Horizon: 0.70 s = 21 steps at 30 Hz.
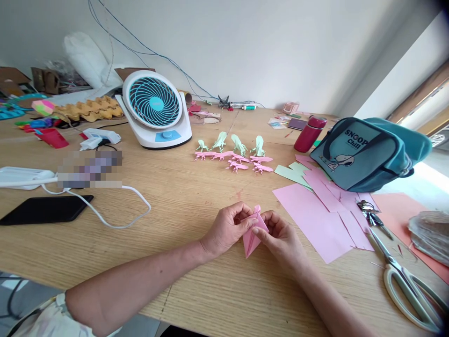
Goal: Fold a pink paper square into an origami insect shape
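Note:
Between both hands, just above the table, is a pink folded paper (249, 243), kite-shaped with a narrow point toward me and a small folded tip at the top. My left hand (229, 227) pinches its left edge between thumb and fingers. On the opposite edge, my right hand (278, 234) grips it with the thumb lying on the front face. Fingers behind the paper are partly hidden. Farther back stand several pink origami insects (237, 165) and several pale green origami insects (240, 145) in rows.
To the right lie pink paper sheets (312, 220), green paper pieces (293, 174) and scissors (403, 281). A teal bag (365, 152) and a red bottle (310, 134) stand behind them. A fan (156, 107) stands at the back; a black phone (45, 209) and white cable (140, 213) lie left.

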### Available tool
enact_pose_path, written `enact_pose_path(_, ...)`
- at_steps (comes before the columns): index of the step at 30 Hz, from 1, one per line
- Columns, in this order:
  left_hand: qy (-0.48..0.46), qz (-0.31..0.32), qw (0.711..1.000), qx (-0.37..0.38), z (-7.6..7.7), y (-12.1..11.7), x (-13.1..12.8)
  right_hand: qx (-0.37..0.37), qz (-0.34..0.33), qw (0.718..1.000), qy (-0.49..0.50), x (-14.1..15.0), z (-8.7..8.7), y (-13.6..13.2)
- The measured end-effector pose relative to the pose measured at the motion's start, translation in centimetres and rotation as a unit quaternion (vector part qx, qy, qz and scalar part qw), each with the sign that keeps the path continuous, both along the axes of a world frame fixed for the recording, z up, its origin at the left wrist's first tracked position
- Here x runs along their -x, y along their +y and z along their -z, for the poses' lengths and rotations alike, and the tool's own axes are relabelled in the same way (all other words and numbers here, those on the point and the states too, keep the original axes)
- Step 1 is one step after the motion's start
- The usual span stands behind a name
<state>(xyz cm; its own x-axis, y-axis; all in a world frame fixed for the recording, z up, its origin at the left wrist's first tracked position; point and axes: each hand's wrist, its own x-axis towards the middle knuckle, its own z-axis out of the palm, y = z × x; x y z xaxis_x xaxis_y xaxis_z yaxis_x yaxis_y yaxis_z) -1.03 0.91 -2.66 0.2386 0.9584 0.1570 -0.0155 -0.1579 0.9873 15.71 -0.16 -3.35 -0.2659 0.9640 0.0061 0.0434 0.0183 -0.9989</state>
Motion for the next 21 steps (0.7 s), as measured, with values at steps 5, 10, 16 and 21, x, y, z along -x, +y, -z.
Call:
enact_pose_path(5, -0.031, 0.020, 0.999, 0.000, 0.25, 0.02, -0.10, -0.003, 0.003, 1.000, 0.003, 0.01, 0.78, 0.09)
enact_pose_path(10, -0.055, 0.053, 0.997, 0.024, -0.15, -0.01, 0.00, -0.001, 0.005, 1.000, -0.020, -0.01, 0.49, -0.05)
enact_pose_path(16, -0.074, 0.059, 0.994, 0.056, -0.42, -0.28, -0.11, -0.003, 0.014, 0.999, -0.044, 0.04, 0.55, -0.21)
enact_pose_path(21, -0.093, 0.068, 0.991, 0.070, -0.42, -0.36, -0.41, -0.003, 0.004, 0.999, -0.047, 0.06, 0.62, -0.36)
